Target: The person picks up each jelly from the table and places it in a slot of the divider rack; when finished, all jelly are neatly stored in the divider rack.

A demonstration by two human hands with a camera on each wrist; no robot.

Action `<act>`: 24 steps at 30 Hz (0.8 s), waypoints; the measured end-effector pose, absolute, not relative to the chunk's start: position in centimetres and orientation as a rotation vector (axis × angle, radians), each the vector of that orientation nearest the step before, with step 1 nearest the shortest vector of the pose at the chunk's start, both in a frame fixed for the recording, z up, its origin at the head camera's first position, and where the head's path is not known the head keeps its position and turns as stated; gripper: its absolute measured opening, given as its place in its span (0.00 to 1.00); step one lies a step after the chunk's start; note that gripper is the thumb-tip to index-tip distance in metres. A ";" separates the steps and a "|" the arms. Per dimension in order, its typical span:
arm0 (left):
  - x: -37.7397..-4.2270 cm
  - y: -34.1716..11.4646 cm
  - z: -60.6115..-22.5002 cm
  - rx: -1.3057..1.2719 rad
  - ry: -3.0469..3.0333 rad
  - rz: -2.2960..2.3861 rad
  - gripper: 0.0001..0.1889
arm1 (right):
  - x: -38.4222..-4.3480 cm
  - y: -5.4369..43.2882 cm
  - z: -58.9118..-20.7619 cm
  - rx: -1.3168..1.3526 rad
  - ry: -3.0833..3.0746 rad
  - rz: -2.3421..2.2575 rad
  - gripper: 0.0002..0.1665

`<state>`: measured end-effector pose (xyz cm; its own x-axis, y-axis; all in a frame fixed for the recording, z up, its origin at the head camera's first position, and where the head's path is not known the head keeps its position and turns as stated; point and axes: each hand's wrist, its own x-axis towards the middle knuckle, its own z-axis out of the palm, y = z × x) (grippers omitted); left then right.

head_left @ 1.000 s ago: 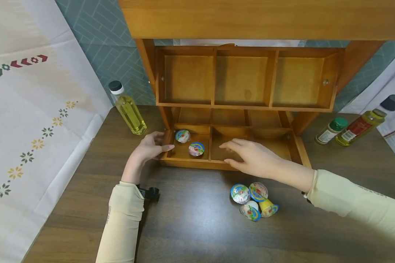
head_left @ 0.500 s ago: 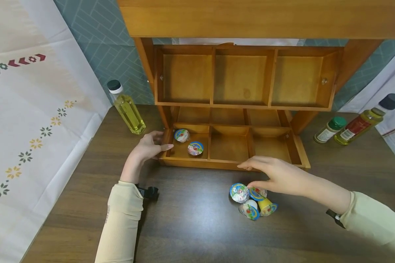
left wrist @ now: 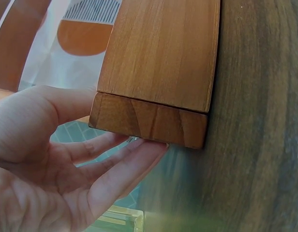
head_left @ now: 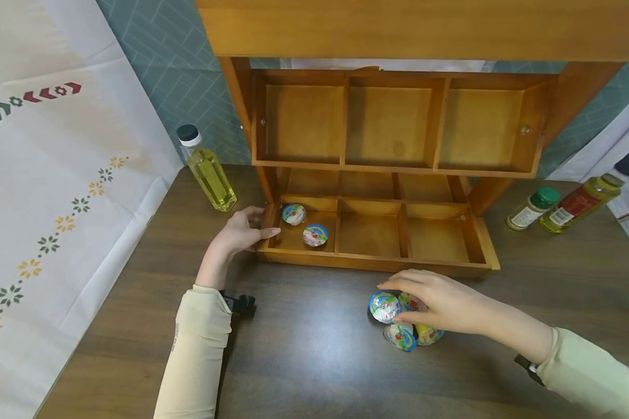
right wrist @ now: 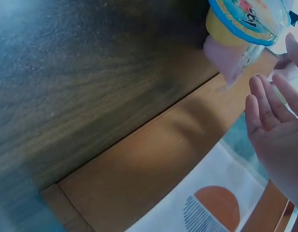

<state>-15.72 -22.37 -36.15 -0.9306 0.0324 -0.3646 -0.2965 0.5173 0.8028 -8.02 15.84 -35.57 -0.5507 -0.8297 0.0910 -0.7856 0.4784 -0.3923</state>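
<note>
My left hand (head_left: 238, 231) grips the left side of a wooden drawer (head_left: 367, 263), thumb over its rim and fingers along the outside, as the left wrist view shows at the wooden corner (left wrist: 149, 118). Two foil-lidded jelly cups (head_left: 315, 235) lie in the drawer's left compartment. On the table in front, my right hand (head_left: 440, 301) hovers over a cluster of several jelly cups, thumb and fingers spread beside a silver-lidded cup (head_left: 384, 307). A yellow cup (head_left: 430, 335) is partly hidden under the hand. In the right wrist view, the fingers are apart from the blue-rimmed cup (right wrist: 248, 21).
Above the lower drawer, an upper drawer (head_left: 390, 125) with three compartments juts out of the wooden rack. An oil bottle (head_left: 211, 179) stands on the left. To the right are a green-capped jar (head_left: 532, 209) and a red-labelled bottle (head_left: 579, 203).
My right hand has drawn back from over the drawer's middle compartment to the jelly cups on the table. My left hand has stayed on the drawer's side.
</note>
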 end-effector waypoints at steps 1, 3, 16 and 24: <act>-15.7 -22.4 -36.2 -0.222 2.426 1.378 0.37 | -8.1 15.8 -35.7 -1.418 2.606 -0.587 0.31; -15.8 -22.4 -36.2 -0.229 2.422 1.377 0.37 | -8.1 15.7 -35.9 -1.395 2.608 -0.564 0.32; -15.9 -22.4 -36.1 -0.240 2.393 1.383 0.37 | -8.0 15.1 -37.3 -1.417 2.610 -0.543 0.35; -15.9 -22.4 -36.1 -0.229 2.394 1.368 0.37 | -8.1 14.9 -37.4 -1.432 2.577 -0.564 0.34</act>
